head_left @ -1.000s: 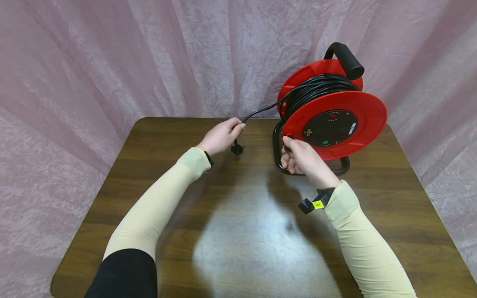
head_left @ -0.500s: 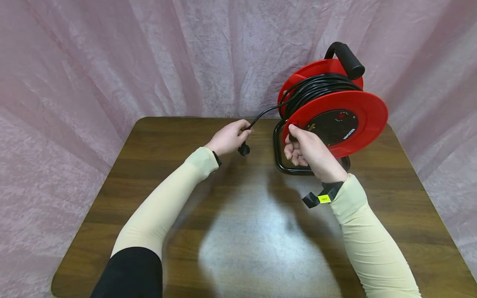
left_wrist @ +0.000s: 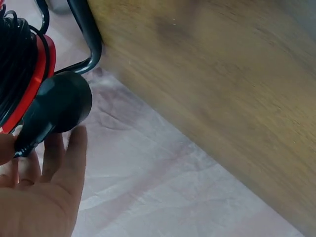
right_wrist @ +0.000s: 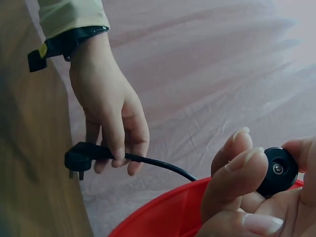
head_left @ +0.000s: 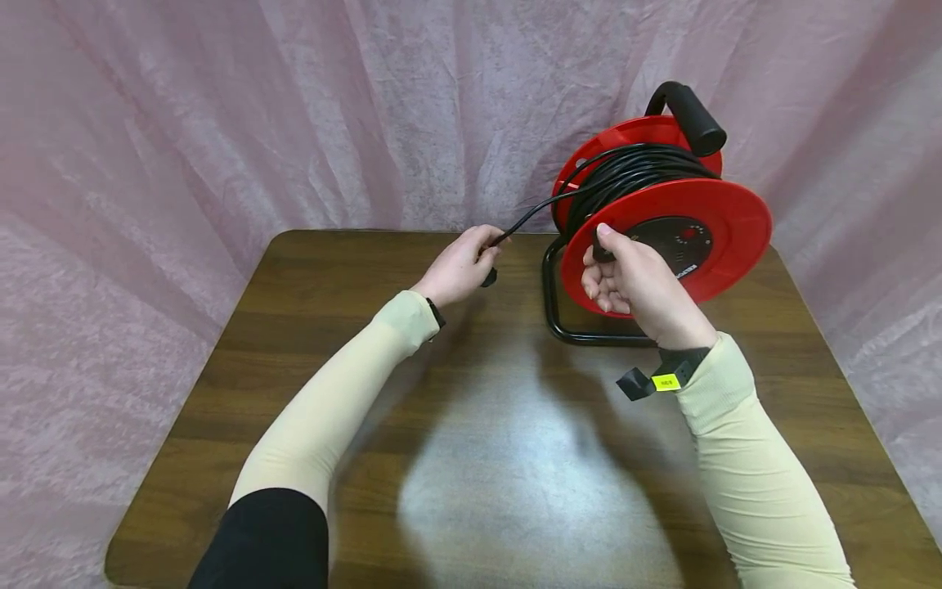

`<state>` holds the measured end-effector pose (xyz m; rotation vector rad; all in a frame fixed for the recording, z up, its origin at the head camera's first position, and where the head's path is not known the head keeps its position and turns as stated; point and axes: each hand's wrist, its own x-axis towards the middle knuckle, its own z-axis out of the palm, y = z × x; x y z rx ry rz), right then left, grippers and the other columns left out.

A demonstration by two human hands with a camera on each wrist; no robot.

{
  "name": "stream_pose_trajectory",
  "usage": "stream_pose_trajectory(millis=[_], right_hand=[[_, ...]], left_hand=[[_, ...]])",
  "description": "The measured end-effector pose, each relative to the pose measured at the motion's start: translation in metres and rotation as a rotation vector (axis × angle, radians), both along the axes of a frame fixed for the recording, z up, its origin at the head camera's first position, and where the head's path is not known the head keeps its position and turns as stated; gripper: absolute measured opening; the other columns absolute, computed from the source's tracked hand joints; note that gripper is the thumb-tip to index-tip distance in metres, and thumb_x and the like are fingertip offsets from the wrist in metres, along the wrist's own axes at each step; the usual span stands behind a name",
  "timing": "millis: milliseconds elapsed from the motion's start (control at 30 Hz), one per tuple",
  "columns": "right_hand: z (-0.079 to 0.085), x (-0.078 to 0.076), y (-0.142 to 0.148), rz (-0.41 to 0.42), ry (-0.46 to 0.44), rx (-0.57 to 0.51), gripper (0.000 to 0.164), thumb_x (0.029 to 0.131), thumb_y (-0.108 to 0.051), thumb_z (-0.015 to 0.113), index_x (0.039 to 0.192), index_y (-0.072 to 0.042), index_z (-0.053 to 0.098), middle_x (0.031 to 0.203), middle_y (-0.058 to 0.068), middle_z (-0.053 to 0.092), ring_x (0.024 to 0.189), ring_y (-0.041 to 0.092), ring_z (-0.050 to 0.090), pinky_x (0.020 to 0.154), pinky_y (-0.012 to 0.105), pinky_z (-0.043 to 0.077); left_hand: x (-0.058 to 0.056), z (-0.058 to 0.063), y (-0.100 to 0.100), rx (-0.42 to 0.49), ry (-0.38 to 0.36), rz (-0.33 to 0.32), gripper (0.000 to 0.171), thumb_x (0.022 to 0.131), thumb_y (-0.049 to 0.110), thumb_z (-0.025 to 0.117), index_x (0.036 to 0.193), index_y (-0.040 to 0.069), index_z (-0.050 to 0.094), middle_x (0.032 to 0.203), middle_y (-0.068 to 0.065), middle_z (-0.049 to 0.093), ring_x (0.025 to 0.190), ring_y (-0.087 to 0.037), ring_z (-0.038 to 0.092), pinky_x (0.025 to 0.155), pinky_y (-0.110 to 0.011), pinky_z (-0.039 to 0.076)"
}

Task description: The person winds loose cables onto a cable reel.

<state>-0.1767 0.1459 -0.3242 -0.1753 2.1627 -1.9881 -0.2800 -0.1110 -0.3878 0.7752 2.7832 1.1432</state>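
A red cable reel (head_left: 743, 229), wound with black cable (head_left: 633, 176), stands at the back right of the table in the head view. My left hand (head_left: 459, 266) pinches the cable near its end, just behind the black plug (right_wrist: 79, 157). From there the cable runs up to the drum. In the left wrist view the plug (left_wrist: 61, 101) hangs by my fingers. My right hand (head_left: 640, 282) grips the reel's black crank knob (head_left: 602, 248) between thumb and fingers. The round end of this knob (right_wrist: 278, 169) shows in the right wrist view.
The reel rests on a black tube frame (head_left: 581, 337) and has a black carry handle (head_left: 695, 123) on top. Both stand on a brown wooden table (head_left: 294, 343). A pink curtain (head_left: 412, 114) hangs right behind the table's back edge.
The knob and my right hand have moved up and to the right as the drum turned. My left hand, holding the cable, has shifted right toward the reel.
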Motion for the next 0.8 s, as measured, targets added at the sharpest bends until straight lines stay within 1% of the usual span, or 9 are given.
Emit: stream_pose_trajectory(millis=[133,267,333,433,533,667,800], right_hand=[[0.005,0.002,0.007,-0.010,0.004,0.017,0.062,0.103,-0.054,0.043,0.111,0.007,0.045,0.072,0.011,0.056,0.055,0.017,0.050,0.044,0.021,0.039],[0.011,0.003,0.014,-0.025,0.006,0.006,0.061,0.103,-0.054,0.044,0.110,0.007,0.044,0.071,0.010,0.055,0.056,0.017,0.049,0.044,0.022,0.037],[0.014,0.003,0.018,-0.028,0.009,-0.010,0.060,0.103,-0.053,0.045,0.109,0.007,0.044,0.070,0.010,0.054,0.056,0.017,0.049,0.044,0.022,0.037],[0.018,0.004,0.025,-0.029,0.017,-0.040,0.057,0.104,-0.051,0.045,0.107,0.006,0.045,0.070,0.010,0.054,0.056,0.017,0.049,0.044,0.022,0.038],[0.022,0.006,0.031,-0.026,0.024,-0.066,0.054,0.104,-0.050,0.045,0.106,0.004,0.046,0.070,0.009,0.055,0.056,0.016,0.050,0.044,0.021,0.039],[0.027,0.007,0.039,-0.038,0.031,-0.100,0.051,0.103,-0.050,0.046,0.102,0.001,0.049,0.070,0.009,0.056,0.056,0.017,0.051,0.044,0.022,0.040],[0.030,0.006,0.045,-0.062,0.026,-0.153,0.047,0.103,-0.049,0.048,0.097,-0.002,0.050,0.068,0.009,0.056,0.055,0.017,0.051,0.044,0.023,0.042]], left_hand=[[0.001,0.000,0.003,0.048,-0.013,-0.038,0.032,0.106,0.017,0.043,0.135,0.019,0.055,0.120,0.001,0.051,0.100,-0.012,0.049,0.087,-0.031,0.042],[0.001,0.000,0.005,0.082,0.010,-0.074,0.044,0.102,0.011,0.043,0.145,0.018,0.047,0.120,-0.001,0.051,0.101,-0.013,0.049,0.088,-0.030,0.042],[0.001,-0.001,0.007,0.098,0.020,-0.085,0.044,0.103,0.012,0.044,0.147,0.016,0.044,0.122,0.000,0.053,0.103,-0.012,0.051,0.090,-0.029,0.043],[0.001,-0.001,0.008,0.138,-0.002,-0.089,0.041,0.105,0.017,0.047,0.146,0.014,0.044,0.124,0.002,0.056,0.108,-0.008,0.053,0.093,-0.027,0.043],[0.001,0.000,0.010,0.180,-0.025,-0.087,0.037,0.105,0.022,0.050,0.141,0.014,0.045,0.123,0.003,0.058,0.109,-0.007,0.055,0.093,-0.027,0.045],[0.000,0.002,0.016,0.207,0.001,-0.091,0.033,0.105,0.024,0.051,0.136,0.014,0.046,0.120,0.002,0.060,0.104,-0.008,0.057,0.090,-0.029,0.046],[-0.001,0.004,0.025,0.233,0.032,-0.092,0.031,0.104,0.022,0.053,0.133,0.011,0.047,0.118,-0.001,0.061,0.101,-0.010,0.057,0.088,-0.028,0.045]])
